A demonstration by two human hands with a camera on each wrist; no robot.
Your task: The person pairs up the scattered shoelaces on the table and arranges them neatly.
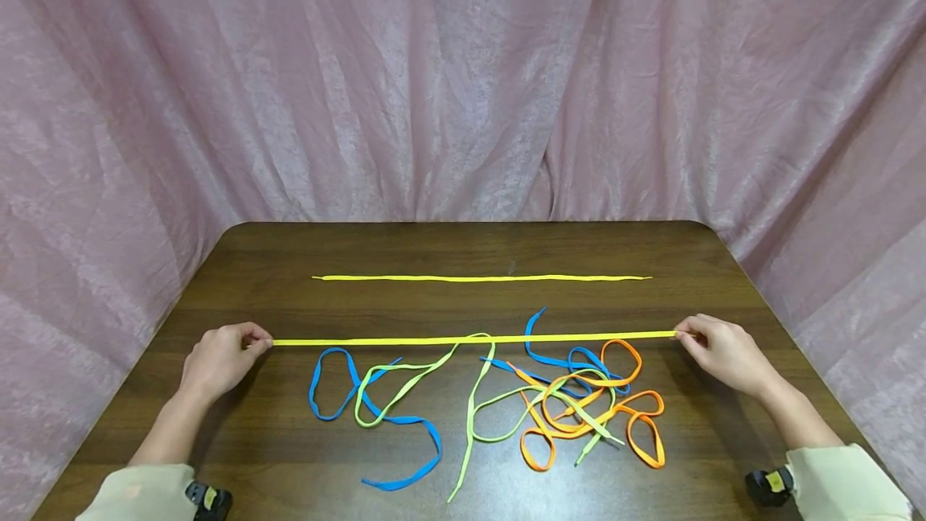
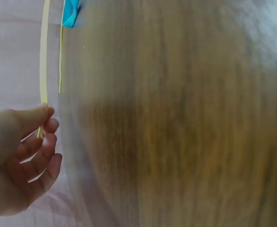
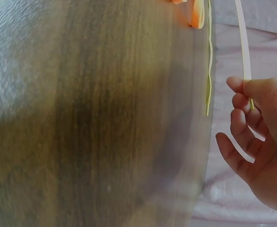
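A flat yellow shoelace [image 1: 405, 341] is stretched straight from side to side between both hands. My left hand [image 1: 223, 356] pinches its left end between thumb and index finger; in the left wrist view the lace's tip [image 2: 39, 133] pokes out below the thumb. At the other end, my right hand [image 1: 727, 352] pinches the lace the same way, with the tip [image 3: 252, 105] showing under the thumb in the right wrist view. Farther back, a second yellow shoelace [image 1: 477, 279] lies straight across the table, roughly parallel to the held one.
Loose shoelaces lie tangled on the brown table [image 1: 289, 473] below the held lace: blue [image 1: 415, 475], lime green [image 1: 470, 416] and orange [image 1: 538, 457]. The held lace overlaps some of them in the head view. Pink curtains [image 1: 463, 87] hang behind the table and at both sides.
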